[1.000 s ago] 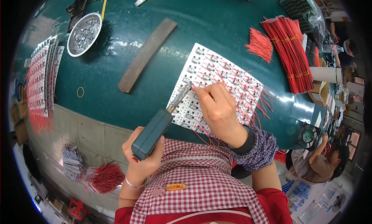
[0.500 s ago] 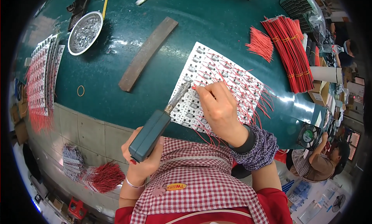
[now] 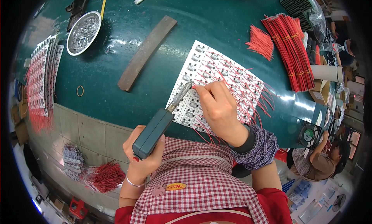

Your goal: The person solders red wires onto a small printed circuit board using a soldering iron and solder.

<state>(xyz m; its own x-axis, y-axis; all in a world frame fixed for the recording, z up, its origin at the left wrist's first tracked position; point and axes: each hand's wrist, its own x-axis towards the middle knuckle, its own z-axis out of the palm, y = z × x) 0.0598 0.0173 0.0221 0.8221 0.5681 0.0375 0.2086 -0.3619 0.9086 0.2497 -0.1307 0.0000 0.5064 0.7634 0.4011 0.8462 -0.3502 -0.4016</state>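
Observation:
My left hand (image 3: pixel 144 165) is wrapped round the dark green handle of a soldering gun (image 3: pixel 153 133). Its long metal barrel slants up to the right, and the tip is over the white circuit board panel (image 3: pixel 178 85), by the right fingertips. Whether the tip touches a pad cannot be made out. My right hand (image 3: pixel 220 108) hovers low over the panel with thumb and forefinger pinched on the end of a red wire (image 3: pixel 194 87). Rows of small components cover the panel, and many red wires stick out on its right side, partly hidden under the right hand.
A dark flat bar (image 3: pixel 147 53) lies left of the panel. Farther left are a white-rimmed bowl (image 3: pixel 70 49) of metal bits and stacked wired panels (image 3: pixel 40 77). Red wire bundles (image 3: pixel 290 53) lie at right, near a small fan (image 3: pixel 309 135). Another person (image 3: pixel 323 162) sits at far right.
The soldering gun and my left hand have shifted slightly up and to the right. My right hand keeps its pinch at about the same spot.

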